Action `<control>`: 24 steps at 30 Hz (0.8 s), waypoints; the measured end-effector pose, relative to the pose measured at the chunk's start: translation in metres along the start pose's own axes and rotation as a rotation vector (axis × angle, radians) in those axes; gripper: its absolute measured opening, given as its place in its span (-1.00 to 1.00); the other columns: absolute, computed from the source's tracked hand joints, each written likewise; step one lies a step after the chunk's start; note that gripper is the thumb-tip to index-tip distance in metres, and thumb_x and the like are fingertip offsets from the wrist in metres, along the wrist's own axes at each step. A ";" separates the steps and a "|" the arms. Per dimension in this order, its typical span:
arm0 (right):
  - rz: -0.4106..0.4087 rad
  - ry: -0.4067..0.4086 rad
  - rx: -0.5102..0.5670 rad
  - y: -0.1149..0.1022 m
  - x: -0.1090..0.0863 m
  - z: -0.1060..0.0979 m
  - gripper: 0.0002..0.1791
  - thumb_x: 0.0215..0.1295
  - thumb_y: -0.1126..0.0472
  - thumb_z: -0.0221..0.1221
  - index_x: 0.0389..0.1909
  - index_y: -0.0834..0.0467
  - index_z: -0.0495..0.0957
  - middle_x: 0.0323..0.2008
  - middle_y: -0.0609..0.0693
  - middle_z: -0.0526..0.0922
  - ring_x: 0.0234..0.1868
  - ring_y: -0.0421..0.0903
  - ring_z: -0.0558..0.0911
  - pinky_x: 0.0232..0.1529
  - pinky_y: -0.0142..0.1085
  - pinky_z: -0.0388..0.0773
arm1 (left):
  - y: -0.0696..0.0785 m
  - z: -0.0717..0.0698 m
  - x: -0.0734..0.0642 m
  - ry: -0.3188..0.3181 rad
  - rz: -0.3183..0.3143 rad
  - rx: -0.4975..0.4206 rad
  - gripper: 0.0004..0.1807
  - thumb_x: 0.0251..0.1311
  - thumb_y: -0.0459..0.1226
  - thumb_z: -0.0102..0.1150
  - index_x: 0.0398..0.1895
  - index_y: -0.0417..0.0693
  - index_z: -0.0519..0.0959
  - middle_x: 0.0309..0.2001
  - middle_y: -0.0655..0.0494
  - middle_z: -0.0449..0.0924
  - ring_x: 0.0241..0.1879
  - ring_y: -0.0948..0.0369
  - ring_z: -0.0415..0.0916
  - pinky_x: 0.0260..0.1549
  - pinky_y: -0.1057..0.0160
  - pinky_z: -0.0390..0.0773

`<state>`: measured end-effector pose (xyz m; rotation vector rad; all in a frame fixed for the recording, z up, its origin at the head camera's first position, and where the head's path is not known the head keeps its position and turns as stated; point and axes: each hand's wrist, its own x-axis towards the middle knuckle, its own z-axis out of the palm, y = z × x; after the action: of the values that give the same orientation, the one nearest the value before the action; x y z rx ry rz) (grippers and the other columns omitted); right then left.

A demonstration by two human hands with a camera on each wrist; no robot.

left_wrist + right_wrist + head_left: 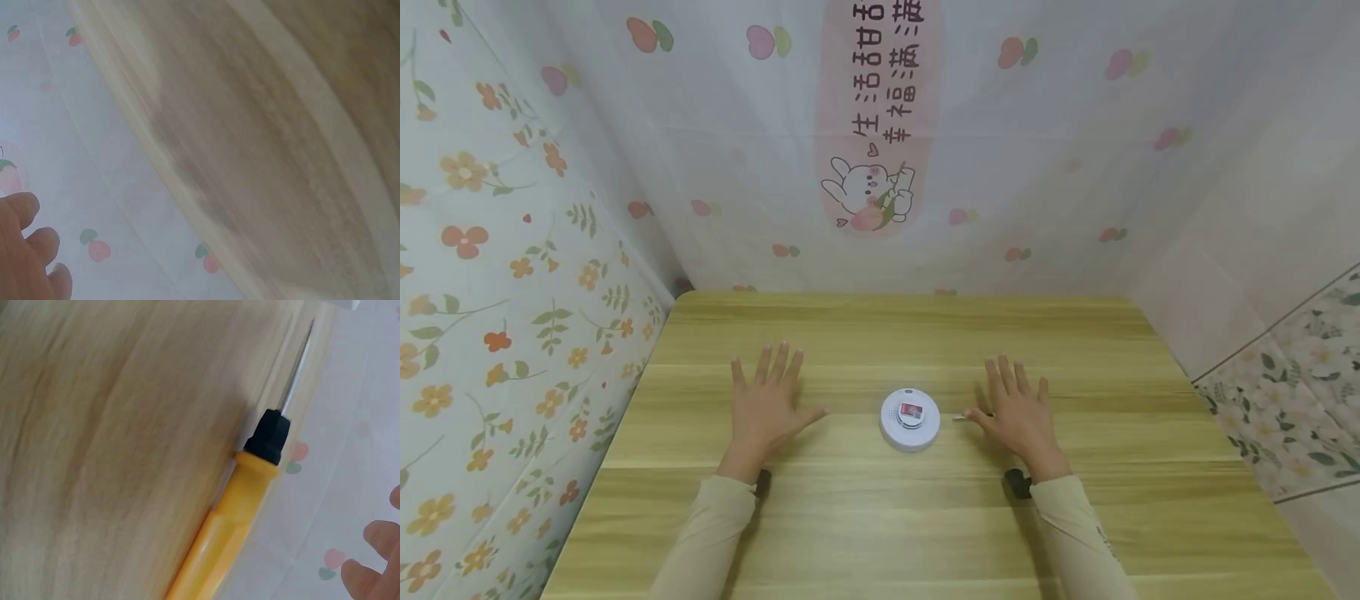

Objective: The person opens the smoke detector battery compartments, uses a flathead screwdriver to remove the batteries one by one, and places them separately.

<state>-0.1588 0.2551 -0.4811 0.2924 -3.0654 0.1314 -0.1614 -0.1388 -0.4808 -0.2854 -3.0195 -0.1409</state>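
Head view shows two hands, one round white disc (910,433) and one yellow screwdriver (269,437) on one wooden table (850,525). The left hand (765,412) has its fingers spread wide. The right hand (1018,417) is spread too, beside the screwdriver; whether they touch, one cannot tell. The screwdriver lies left to right, right of the disc, its metal tip pointing left at it.

Cream sleeves (706,533), dark print (1107,542) on right; black wrist cameras (1018,483).

Pink patch (880,117) on curtain (1037,167): "生活甜甜", "幸福满满".
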 end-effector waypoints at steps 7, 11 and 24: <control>-0.024 0.037 -0.017 -0.009 -0.001 -0.003 0.08 0.16 -0.39 0.12 0.50 0.17 -0.02 0.50 0.22 0.05 0.46 0.27 0.15 0.30 0.35 0.08 | 0.009 -0.002 0.000 0.023 0.031 -0.001 0.11 -0.01 0.48 -0.03 0.53 0.09 0.03 0.54 -0.01 -0.03 0.54 -0.03 -0.23 0.37 -0.30 -0.56; -0.046 0.055 -0.033 -0.016 -0.003 -0.003 0.08 0.13 -0.40 0.14 0.49 0.18 0.03 0.48 0.22 0.12 0.40 0.24 0.27 0.21 0.30 0.25 | 0.014 -0.001 -0.001 0.006 0.049 0.013 0.14 -0.04 0.51 -0.07 0.53 0.10 0.02 0.53 0.00 -0.01 0.53 -0.04 -0.15 0.39 -0.33 -0.42; -0.112 -0.010 0.021 -0.047 -0.005 0.008 0.11 0.02 -0.43 0.19 0.48 0.13 0.09 0.45 0.16 0.20 0.29 0.24 0.38 0.17 0.26 0.28 | 0.039 0.017 -0.007 0.000 0.117 -0.147 0.05 0.06 0.42 -0.03 0.51 0.02 0.08 0.51 -0.07 0.06 0.51 -0.03 -0.02 0.39 -0.25 0.01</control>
<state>-0.1447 0.2089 -0.4861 0.4658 -3.0504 0.1567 -0.1485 -0.1000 -0.4950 -0.4736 -2.9870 -0.3531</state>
